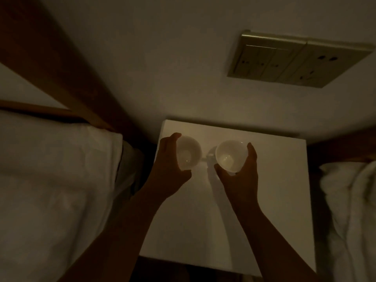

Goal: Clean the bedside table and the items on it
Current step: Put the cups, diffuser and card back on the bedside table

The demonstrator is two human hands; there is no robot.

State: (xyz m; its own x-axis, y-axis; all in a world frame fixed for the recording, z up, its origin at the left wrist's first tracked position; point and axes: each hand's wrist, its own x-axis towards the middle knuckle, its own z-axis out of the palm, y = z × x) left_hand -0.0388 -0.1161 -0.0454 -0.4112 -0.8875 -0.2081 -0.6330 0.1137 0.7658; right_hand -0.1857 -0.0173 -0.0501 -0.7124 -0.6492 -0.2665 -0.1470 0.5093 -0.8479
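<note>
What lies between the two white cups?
Head view: bare table top between the left cup and the right cup, plus a dim grey shape too dark to identify.

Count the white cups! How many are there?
2. The left cup is in the left hand, the right cup is in the right hand, both over the bedside table. The dim light may hide others.
</note>
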